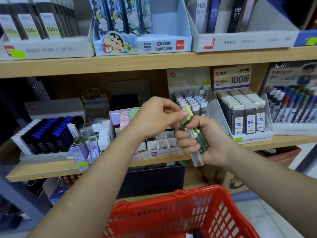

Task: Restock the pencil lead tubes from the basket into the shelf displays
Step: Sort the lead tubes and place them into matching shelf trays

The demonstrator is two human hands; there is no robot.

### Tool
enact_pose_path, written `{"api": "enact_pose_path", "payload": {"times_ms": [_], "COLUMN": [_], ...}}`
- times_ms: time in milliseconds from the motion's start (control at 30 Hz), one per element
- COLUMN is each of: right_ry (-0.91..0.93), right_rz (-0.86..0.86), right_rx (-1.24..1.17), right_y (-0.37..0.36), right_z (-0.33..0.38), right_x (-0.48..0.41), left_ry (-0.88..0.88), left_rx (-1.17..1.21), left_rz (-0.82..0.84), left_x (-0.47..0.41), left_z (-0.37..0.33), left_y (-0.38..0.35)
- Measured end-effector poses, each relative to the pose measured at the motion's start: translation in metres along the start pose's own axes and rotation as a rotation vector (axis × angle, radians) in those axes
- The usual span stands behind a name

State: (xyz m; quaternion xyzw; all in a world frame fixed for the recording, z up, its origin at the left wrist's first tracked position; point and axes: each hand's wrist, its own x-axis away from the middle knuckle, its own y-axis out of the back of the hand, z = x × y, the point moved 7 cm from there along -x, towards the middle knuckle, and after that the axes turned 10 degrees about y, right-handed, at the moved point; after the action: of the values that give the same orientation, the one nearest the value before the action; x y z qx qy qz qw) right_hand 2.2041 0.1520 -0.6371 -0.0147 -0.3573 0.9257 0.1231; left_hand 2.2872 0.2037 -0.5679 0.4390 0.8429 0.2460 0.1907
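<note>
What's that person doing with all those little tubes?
A person is filling up a shop shelf. The right hand grips a bunch of lead tubes. The left hand pinches the green top of one, perhaps to pull it out. The display behind the hands has empty slots in front. The red basket sits below.

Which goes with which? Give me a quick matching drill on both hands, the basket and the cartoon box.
1 left hand
2 right hand
3 basket
4 cartoon box

A on the upper shelf
B grips a bundle of tubes
C red, below both hands
D pinches a green cap

Pairs: 1-D, 2-B, 3-C, 4-A
</note>
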Motion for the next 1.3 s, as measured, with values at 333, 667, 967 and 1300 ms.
{"api": "enact_pose_path", "payload": {"times_ms": [333,667,967,1300], "right_ry": [-0.057,0.02,0.026,0.059], "right_rz": [0.132,-0.138,-0.238,-0.157], "right_rx": [0.16,0.509,0.441,0.258], "right_y": [-0.016,0.018,0.052,0.054], "right_z": [0.001,0.022,0.03,0.035], "right_x": [0.001,0.018,0.028,0.027], "left_ry": [0.072,0.092,0.008,-0.049], "left_rx": [0.391,0.485,0.121,-0.117], "left_rz": [-0.116,-0.169,-0.426,-0.528], "left_x": [0.007,0.002,-0.005,-0.013], "left_z": [0.007,0.019,0.008,0.002], "left_y": [0.024,0.039,0.039,0.047]}}
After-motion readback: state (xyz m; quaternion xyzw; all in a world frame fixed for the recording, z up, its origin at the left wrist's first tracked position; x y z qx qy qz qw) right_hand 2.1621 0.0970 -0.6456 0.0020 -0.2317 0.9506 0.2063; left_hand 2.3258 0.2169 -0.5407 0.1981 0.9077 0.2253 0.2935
